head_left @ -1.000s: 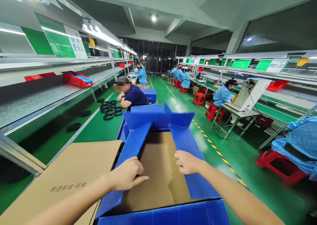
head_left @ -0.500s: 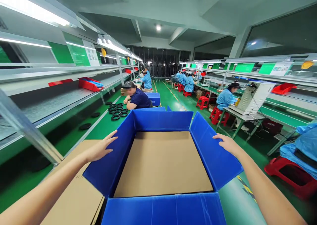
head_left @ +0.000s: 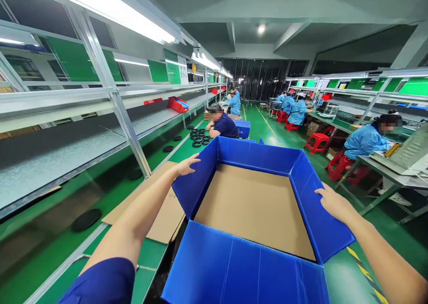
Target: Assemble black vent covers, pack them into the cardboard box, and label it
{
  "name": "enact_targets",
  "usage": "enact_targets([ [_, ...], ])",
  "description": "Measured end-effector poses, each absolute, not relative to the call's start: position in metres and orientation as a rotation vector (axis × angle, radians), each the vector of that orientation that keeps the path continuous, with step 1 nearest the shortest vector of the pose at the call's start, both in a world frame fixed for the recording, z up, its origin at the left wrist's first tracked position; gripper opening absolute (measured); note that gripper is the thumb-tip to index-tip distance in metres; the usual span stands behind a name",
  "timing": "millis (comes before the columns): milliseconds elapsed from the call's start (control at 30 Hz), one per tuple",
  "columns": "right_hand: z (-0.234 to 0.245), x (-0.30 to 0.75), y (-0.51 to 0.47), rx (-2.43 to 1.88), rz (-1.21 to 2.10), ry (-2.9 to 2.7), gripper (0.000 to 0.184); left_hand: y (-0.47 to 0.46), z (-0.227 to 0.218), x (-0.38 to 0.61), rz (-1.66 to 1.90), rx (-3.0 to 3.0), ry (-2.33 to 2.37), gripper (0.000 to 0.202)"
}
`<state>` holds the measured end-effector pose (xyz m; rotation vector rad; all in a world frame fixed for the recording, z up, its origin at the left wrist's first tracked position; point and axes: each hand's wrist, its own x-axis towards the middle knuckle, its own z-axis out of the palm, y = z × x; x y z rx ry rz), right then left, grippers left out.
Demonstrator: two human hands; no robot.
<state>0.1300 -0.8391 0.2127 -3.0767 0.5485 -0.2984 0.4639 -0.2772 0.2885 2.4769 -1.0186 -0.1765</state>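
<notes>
A large blue corrugated plastic box (head_left: pixel 244 255) stands before me with its flaps folded outward. A flat brown cardboard sheet (head_left: pixel 257 206) covers its inside. At the edge of the left flap (head_left: pixel 200 179) is my left hand (head_left: pixel 187 166), its fingers stretched and apart. My right hand (head_left: pixel 336 203) rests at the outer edge of the right flap (head_left: pixel 323 206), with fingertips over the inner face. Some fingers of the right hand are hidden. Neither hand holds anything that I can see.
Flattened brown cardboard (head_left: pixel 167 206) lies left of the box. Beyond it are several black rings (head_left: pixel 197 137) on the green surface and a person in dark blue (head_left: pixel 225 125). A metal shelf frame (head_left: pixel 123 117) runs along the left. Workers in blue coats (head_left: pixel 361 139) sit on red stools at right.
My view has turned left, so the box and both hands appear further right. More of my left arm and sleeve shows. Both hands stay at the flaps.
</notes>
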Motion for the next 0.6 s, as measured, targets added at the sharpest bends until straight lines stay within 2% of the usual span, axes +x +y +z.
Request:
enact_targets([
  [200, 0.219, 0.121, -0.848, -3.017, -0.388, 0.536, 0.039, -0.278, 0.285, 0.469, -0.206, 2.462, -0.981, 0.070],
  [433, 0.227, 0.120, -0.837, -2.947, -0.333, 0.615, 0.042, -0.266, 0.290, 0.461, -0.123, 2.548, -0.909, 0.069],
  [600, 0.231, 0.126, -0.815, -2.973, -0.337, 0.621, 0.041, -0.300, 0.287, 0.440, -0.112, 2.615, -1.032, 0.065],
])
